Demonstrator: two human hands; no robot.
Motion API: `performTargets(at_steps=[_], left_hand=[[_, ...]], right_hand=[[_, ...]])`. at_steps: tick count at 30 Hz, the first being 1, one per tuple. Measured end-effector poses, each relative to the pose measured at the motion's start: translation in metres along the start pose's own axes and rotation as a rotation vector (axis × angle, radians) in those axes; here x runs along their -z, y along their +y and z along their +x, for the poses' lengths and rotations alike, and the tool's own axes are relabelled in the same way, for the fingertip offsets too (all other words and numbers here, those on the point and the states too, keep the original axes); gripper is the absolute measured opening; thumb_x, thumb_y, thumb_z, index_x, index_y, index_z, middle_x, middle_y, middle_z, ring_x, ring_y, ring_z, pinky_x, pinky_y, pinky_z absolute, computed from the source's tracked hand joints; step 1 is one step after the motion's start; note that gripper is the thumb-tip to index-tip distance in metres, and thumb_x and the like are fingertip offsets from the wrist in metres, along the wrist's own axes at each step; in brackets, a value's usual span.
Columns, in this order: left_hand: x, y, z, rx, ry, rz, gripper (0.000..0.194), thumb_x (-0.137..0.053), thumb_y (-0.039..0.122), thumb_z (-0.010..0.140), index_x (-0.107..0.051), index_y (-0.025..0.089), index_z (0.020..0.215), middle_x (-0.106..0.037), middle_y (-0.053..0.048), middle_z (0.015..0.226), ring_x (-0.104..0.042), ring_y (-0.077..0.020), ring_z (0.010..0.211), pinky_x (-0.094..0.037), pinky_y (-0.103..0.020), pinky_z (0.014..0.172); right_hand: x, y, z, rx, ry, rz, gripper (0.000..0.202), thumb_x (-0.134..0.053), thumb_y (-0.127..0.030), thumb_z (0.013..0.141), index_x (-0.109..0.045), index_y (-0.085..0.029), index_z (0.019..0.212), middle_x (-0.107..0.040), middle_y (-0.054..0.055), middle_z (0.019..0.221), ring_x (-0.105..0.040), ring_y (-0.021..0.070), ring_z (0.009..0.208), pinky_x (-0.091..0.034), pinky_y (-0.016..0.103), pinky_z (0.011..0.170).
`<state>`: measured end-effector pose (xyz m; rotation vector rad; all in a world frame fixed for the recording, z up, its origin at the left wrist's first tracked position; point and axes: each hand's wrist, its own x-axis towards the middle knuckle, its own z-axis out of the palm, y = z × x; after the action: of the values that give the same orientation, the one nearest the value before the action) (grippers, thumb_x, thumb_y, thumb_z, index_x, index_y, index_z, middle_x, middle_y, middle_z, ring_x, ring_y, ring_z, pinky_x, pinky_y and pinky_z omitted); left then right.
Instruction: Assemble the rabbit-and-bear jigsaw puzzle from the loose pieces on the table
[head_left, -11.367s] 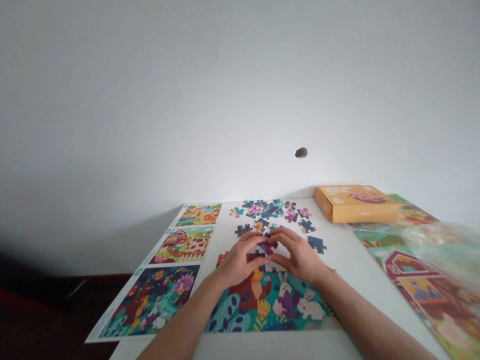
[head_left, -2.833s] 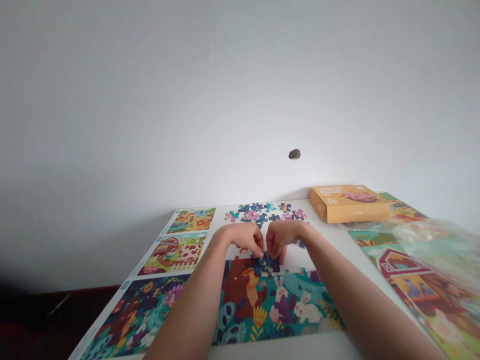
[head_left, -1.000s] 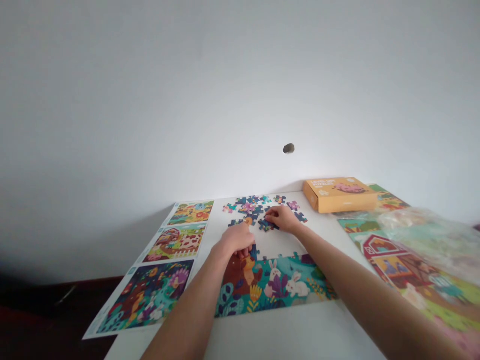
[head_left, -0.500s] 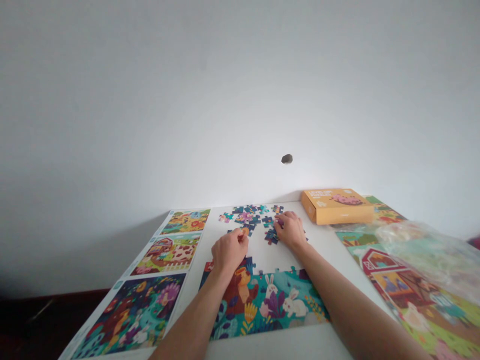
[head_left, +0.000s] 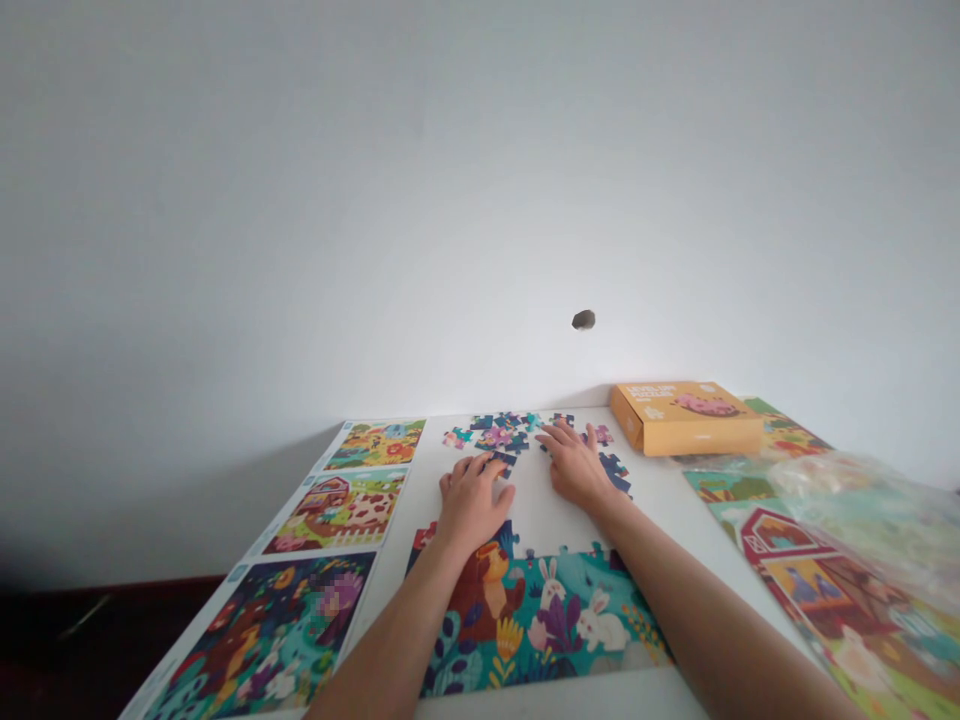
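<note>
My left hand [head_left: 474, 498] lies open, its fingertips at a dark blue puzzle piece [head_left: 507, 460] and its thumb held apart. To the right, my right hand [head_left: 576, 466] is open too, palm down with fingers spread among loose pieces; some pieces are covered by it. Dark blue pieces [head_left: 615, 472] show beside its outer edge. A cluster of loose puzzle pieces [head_left: 498, 437] spreads beyond both hands. Nearer me is the joined lower part of a puzzle [head_left: 559, 615] with a bear and two white rabbits, partly hidden by my forearms.
A printed picture sheet [head_left: 330, 508] with several scenes lies on the left of the white table [head_left: 585, 690]. At the back right stands an orange puzzle box [head_left: 697, 430]. Clear plastic wrap [head_left: 847, 490] covers part of a farm-scene puzzle [head_left: 810, 580]. A wall rises behind.
My left hand has opened from a closed pinch and spread over the pieces. My right hand's fingers have spread, and the pieces around it have shifted to the right.
</note>
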<state>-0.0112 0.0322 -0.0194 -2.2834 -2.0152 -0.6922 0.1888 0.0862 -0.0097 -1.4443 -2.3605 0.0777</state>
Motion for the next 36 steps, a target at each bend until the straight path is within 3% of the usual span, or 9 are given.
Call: performTargets(at_steps=[2, 5, 8, 14, 18, 23, 28, 31, 36], left_hand=[[0.0, 0.0, 0.001, -0.013, 0.021, -0.019, 0.027, -0.059, 0.032, 0.083, -0.065, 0.028, 0.109, -0.058, -0.005, 0.13, -0.047, -0.0276, 0.121, -0.038, -0.045, 0.098], [-0.002, -0.002, 0.003, -0.04, 0.051, -0.051, 0.022, -0.06, 0.028, 0.082, -0.066, 0.025, 0.104, -0.06, -0.006, 0.126, -0.05, -0.0264, 0.12, -0.038, -0.044, 0.101], [-0.004, -0.007, 0.006, -0.078, 0.078, -0.08, 0.018, -0.059, 0.023, 0.082, -0.066, 0.022, 0.099, -0.062, -0.008, 0.12, -0.052, -0.0252, 0.118, -0.038, -0.042, 0.103], [-0.009, -0.014, 0.008, -0.082, 0.13, -0.075, 0.016, -0.056, 0.015, 0.082, -0.065, 0.02, 0.095, -0.064, -0.009, 0.114, -0.054, -0.0242, 0.116, -0.04, -0.042, 0.104], [-0.01, -0.015, 0.007, -0.026, 0.141, -0.019, 0.023, -0.056, 0.015, 0.082, -0.065, 0.019, 0.103, -0.061, -0.01, 0.123, -0.053, -0.0253, 0.117, -0.039, -0.043, 0.105], [-0.01, -0.02, 0.008, 0.074, 0.149, 0.032, 0.028, -0.053, 0.011, 0.081, -0.066, 0.02, 0.104, -0.064, -0.009, 0.119, -0.056, -0.0249, 0.113, -0.041, -0.041, 0.102], [-0.009, -0.021, 0.009, 0.085, 0.149, 0.048, 0.031, -0.049, 0.009, 0.083, -0.065, 0.018, 0.108, -0.062, -0.01, 0.12, -0.055, -0.0234, 0.115, -0.039, -0.039, 0.105], [-0.008, -0.019, 0.008, 0.097, 0.162, 0.007, 0.037, -0.049, 0.008, 0.082, -0.06, 0.015, 0.117, -0.061, -0.013, 0.12, -0.055, -0.0234, 0.115, -0.039, -0.037, 0.106], [-0.01, -0.018, 0.009, 0.111, 0.147, -0.095, 0.044, -0.049, 0.001, 0.078, -0.058, 0.015, 0.119, -0.059, -0.012, 0.119, -0.054, -0.0231, 0.115, -0.041, -0.037, 0.105]], right_hand=[[0.0, -0.002, -0.001, 0.08, -0.042, 0.011, 0.06, -0.042, -0.011, 0.081, -0.047, -0.03, 0.137, -0.04, 0.005, 0.148, -0.027, 0.0294, 0.138, 0.002, 0.067, 0.107], [0.001, -0.005, -0.002, 0.197, -0.075, 0.059, 0.046, -0.041, -0.023, 0.09, -0.049, -0.033, 0.134, -0.049, 0.003, 0.141, -0.031, 0.0286, 0.136, 0.007, 0.067, 0.107], [0.001, -0.005, -0.002, 0.2, -0.035, 0.066, 0.034, -0.046, -0.029, 0.091, -0.06, -0.031, 0.122, -0.061, 0.005, 0.125, -0.041, 0.026, 0.127, 0.007, 0.063, 0.109], [-0.003, -0.003, -0.002, 0.203, 0.017, 0.1, 0.026, -0.053, -0.03, 0.088, -0.065, -0.029, 0.111, -0.063, 0.005, 0.121, -0.044, 0.0262, 0.122, 0.002, 0.063, 0.109], [-0.005, -0.003, -0.001, 0.177, 0.048, 0.124, 0.022, -0.052, -0.019, 0.087, -0.069, -0.027, 0.098, -0.067, 0.003, 0.108, -0.05, 0.0222, 0.111, -0.002, 0.058, 0.111], [-0.006, 0.0, 0.001, 0.103, 0.06, 0.111, 0.035, -0.047, -0.004, 0.079, -0.069, -0.026, 0.095, -0.068, 0.003, 0.103, -0.051, 0.0208, 0.109, -0.007, 0.054, 0.111], [-0.004, 0.0, 0.0, -0.129, 0.156, 0.03, 0.029, -0.048, -0.02, 0.086, -0.066, -0.024, 0.11, -0.061, 0.01, 0.124, -0.046, 0.0269, 0.118, -0.011, 0.057, 0.109], [-0.004, -0.001, -0.001, -0.243, 0.142, -0.017, 0.038, -0.05, -0.033, 0.089, -0.058, -0.022, 0.124, -0.049, 0.013, 0.139, -0.037, 0.033, 0.129, -0.008, 0.063, 0.107], [-0.003, -0.004, -0.001, -0.168, 0.063, 0.033, 0.033, -0.05, -0.039, 0.09, -0.061, -0.025, 0.118, -0.061, 0.01, 0.125, -0.047, 0.031, 0.122, -0.001, 0.068, 0.106]])
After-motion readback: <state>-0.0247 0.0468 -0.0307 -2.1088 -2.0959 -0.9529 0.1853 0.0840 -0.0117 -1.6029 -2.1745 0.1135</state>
